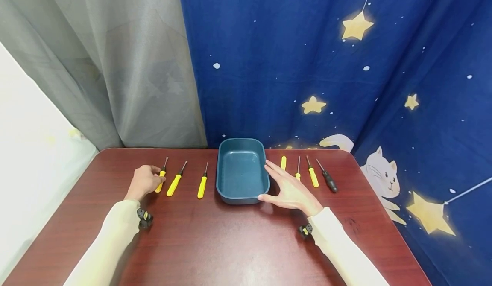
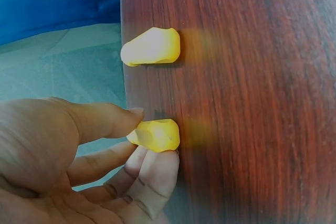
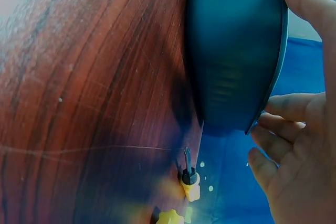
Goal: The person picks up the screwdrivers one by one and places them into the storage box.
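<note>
My left hand (image 1: 145, 180) pinches the yellow handle of the leftmost screwdriver (image 1: 160, 181), with its tip pointing to the table's back edge. In the left wrist view, thumb and fingers sit on either side of that yellow handle (image 2: 160, 135). Beside it lies a second yellow screwdriver (image 1: 174, 184), then a third (image 1: 202, 185). A dark teal plastic box (image 1: 243, 200) stands at the table's middle, its inside bare. Alongside its right wall is my right hand (image 1: 290, 190), fingers extended, thumb at the rim (image 3: 284, 19).
Right of the box lie several screwdrivers: a yellow one (image 1: 283, 162) partly hidden by my right hand, another yellow one (image 1: 297, 176), a third yellow one (image 1: 313, 178) and a black-handled one (image 1: 329, 181). Curtains (image 1: 269, 64) hang behind the reddish-brown table (image 1: 215, 243).
</note>
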`<state>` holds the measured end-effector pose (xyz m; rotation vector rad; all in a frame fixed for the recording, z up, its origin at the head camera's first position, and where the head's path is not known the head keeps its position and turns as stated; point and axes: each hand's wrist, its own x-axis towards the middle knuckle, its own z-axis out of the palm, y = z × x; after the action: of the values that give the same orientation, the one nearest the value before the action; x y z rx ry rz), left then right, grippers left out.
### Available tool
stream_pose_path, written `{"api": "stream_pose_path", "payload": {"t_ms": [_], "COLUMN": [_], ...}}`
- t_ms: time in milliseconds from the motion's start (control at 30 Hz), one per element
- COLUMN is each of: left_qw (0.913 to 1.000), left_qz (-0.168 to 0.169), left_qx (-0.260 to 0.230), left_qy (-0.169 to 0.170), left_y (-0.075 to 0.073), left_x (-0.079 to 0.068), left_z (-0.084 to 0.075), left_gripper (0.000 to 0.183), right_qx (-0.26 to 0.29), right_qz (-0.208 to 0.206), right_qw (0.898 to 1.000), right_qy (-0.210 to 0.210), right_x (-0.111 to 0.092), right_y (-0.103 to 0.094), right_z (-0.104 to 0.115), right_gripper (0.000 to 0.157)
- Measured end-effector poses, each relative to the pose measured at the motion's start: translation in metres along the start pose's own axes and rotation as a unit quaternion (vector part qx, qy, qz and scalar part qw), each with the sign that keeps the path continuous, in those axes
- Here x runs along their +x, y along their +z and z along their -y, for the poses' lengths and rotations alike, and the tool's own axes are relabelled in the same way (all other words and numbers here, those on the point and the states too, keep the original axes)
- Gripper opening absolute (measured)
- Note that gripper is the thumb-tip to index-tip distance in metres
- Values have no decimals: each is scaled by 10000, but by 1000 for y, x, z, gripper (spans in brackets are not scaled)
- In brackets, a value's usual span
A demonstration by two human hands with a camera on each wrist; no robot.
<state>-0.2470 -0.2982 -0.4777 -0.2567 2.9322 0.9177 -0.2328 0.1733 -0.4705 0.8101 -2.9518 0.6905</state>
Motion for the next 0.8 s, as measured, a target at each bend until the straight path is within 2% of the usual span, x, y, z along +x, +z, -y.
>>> {"api": "stream_pose_path", "payload": {"t_ms": [267, 800], "left_qw": [10000, 9997], "left_qz": [-3, -191], "left_qx": [-61, 34], "left_qy": [-75, 148], "left_y": [-1, 1], "left_x": [0, -4], "left_z": [0, 1], "left_gripper": [42, 40], "right_qx": [-126, -272], "right_qz": [24, 129], "right_qw": [9999, 9995], "right_qy": [-43, 31], "right_x": [2, 0], "right_y": [-1, 0], "right_z": [3, 5], "right_gripper": [111, 111]}}
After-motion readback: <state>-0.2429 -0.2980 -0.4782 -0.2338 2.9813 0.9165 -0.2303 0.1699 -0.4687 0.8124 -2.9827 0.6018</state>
